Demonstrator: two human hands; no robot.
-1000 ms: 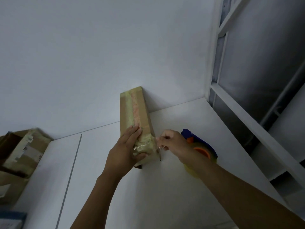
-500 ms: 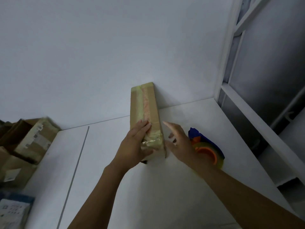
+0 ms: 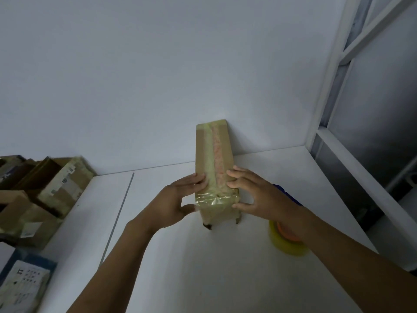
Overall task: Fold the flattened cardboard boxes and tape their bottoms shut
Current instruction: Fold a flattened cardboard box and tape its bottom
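Pressing tape down on the near end of a narrow cardboard box [image 3: 213,159], one hand on each side.

Box stands on the white tabletop [image 3: 203,267], its long axis running away toward the wall; the left hand [image 3: 178,202] and right hand [image 3: 257,195] flank the near end, each grip clamped against the box with fingers flat on top over the clear tape [image 3: 214,199]. Both hands look equally near; the tape roll [image 3: 286,245] lies just under the right forearm.
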